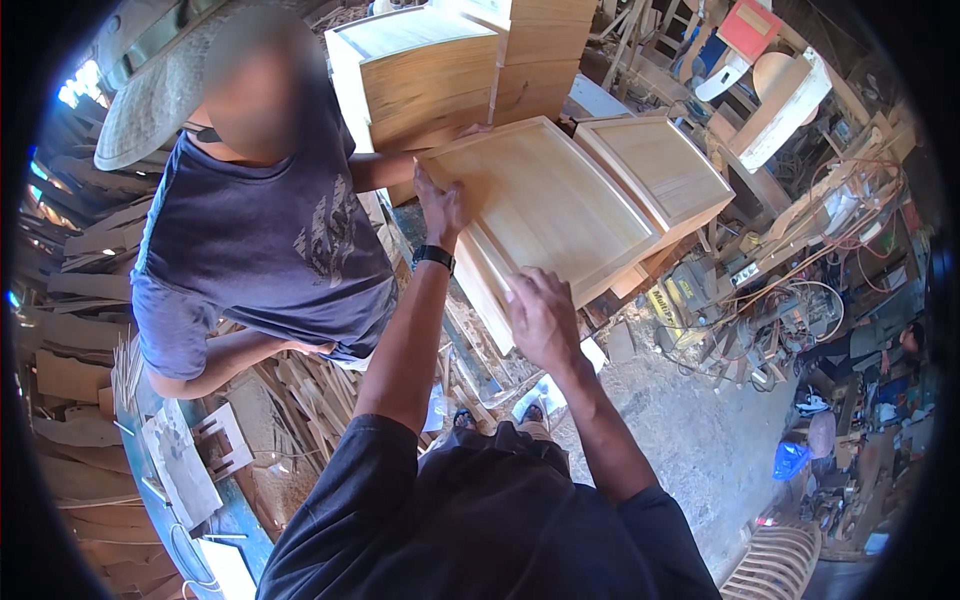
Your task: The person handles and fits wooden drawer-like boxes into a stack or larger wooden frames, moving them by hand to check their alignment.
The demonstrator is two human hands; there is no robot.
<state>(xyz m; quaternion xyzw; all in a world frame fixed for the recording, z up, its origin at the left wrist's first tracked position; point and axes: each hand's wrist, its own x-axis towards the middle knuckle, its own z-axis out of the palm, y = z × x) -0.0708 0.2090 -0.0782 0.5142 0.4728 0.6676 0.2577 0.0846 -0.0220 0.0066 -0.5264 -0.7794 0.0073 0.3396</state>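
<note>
A pale wooden framed panel (560,200) with a recessed middle lies tilted in front of me, its long edge toward my body. My left hand (440,208), with a black band on the wrist, is closed on its left corner, thumb apart from the fingers. Over the near edge my right hand (543,318) is bent, fingertips on the upper side and thumb at the side face; the palm side is hidden. Across from me on the left, a person in a dark shirt (290,215) reaches an arm to the far edge, their hand (474,130) partly hidden behind the panel.
A second framed panel (660,165) lies just right of mine. Tall wooden boxes (430,85) stand behind. Cables and a yellow-marked machine (680,300) sit on the right, with a blue bag (791,460) on the floor. Wood offcuts (80,390) pile up at left beside a blue-green bench edge (150,470).
</note>
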